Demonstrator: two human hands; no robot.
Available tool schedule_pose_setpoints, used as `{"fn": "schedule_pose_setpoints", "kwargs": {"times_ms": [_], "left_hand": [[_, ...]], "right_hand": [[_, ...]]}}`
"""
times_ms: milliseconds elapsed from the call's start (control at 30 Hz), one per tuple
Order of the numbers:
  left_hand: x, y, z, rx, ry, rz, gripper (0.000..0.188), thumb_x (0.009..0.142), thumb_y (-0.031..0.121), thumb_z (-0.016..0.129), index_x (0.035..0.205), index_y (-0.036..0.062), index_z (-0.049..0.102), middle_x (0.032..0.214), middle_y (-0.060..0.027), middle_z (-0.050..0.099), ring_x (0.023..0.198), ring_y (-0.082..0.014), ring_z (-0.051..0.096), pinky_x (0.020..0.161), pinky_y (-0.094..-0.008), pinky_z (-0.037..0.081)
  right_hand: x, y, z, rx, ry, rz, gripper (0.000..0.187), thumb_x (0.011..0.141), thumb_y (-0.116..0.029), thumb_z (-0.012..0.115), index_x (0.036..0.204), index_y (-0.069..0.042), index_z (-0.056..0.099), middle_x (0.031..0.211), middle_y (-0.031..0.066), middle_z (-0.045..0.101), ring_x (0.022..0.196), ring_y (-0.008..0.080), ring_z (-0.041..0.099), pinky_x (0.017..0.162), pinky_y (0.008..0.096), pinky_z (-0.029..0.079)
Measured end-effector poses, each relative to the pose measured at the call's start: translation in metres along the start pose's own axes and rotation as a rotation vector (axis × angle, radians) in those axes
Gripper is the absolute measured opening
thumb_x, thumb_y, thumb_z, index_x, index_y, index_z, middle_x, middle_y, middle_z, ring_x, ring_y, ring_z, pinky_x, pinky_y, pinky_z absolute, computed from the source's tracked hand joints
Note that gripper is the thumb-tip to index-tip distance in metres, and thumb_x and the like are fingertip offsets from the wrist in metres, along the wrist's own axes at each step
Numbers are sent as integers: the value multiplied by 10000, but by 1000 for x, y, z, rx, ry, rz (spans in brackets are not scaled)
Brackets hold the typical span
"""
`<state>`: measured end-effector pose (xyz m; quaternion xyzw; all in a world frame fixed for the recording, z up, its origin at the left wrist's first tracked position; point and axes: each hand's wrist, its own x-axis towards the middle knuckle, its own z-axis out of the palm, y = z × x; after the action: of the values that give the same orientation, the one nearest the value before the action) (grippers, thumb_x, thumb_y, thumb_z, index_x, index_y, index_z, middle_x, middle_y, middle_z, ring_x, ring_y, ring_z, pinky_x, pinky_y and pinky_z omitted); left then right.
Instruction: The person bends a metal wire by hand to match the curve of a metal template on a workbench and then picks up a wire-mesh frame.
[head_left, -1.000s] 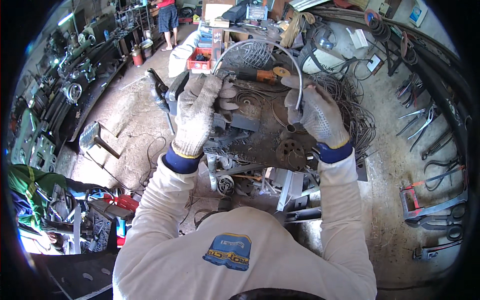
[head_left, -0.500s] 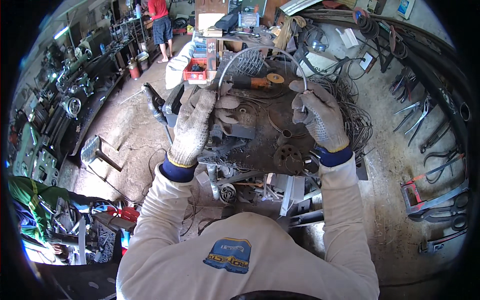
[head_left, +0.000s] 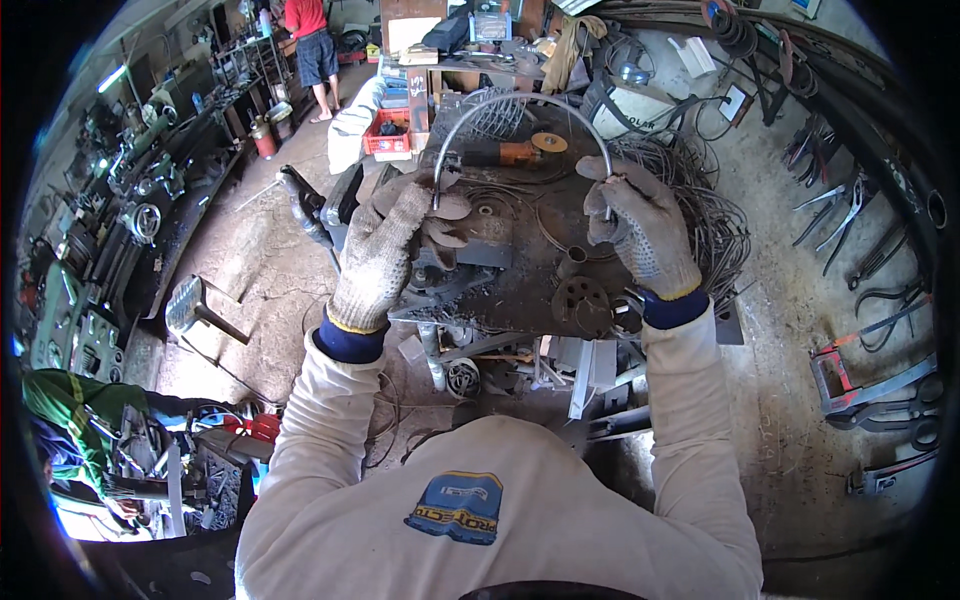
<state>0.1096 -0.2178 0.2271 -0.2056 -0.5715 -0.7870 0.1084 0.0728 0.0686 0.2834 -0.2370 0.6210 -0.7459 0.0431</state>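
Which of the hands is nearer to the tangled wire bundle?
Right. The right hand overlaps the left edge of the wire bundle in view; the left hand is much farther left, across the workbench.

I look remotely across a scuffed brownish floor point(head_left: 268, 275), brightly lit over toward the left. Along that side runs a long bench point(head_left: 190, 215) crowded with machinery point(head_left: 145, 222), a lit tube lamp point(head_left: 112, 79) beyond it (slanted in my fisheye view). A dark worktable point(head_left: 500, 310) stands mid-view, a small stool point(head_left: 184, 303) left of it, a cluttered desk point(head_left: 417, 108) behind
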Motion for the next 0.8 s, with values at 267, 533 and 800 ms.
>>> {"fn": "schedule_pose_setpoints", "kwargs": {"times_ms": [267,533,800], "left_hand": [[-5,-4,-1,23,23,-63,423,1021,257,522,1313,-48,490,1000,-155,710,759,-193,703,600,-280,562],[-8,0,11,19,29,-90,345,995,241,566,1181,-47,606,947,-90,699,732,-127,662,621,-223,510],[-6,-2,10,54,-44,-113,343,1008,242,547,1212,-30,589,945,-88,714,734,-126,677,625,-233,530]], "right_hand": [[-5,7,-4,10,-6,15,313,964,-168,587,1202,31,620,829,72,635,706,123,574,605,256,469],[-13,8,-7,-13,57,40,312,959,-159,585,1205,28,625,814,61,631,697,115,564,609,247,453],[-19,6,-14,-38,65,49,304,961,-160,584,1202,20,630,822,47,633,696,99,552,604,242,442]]}}
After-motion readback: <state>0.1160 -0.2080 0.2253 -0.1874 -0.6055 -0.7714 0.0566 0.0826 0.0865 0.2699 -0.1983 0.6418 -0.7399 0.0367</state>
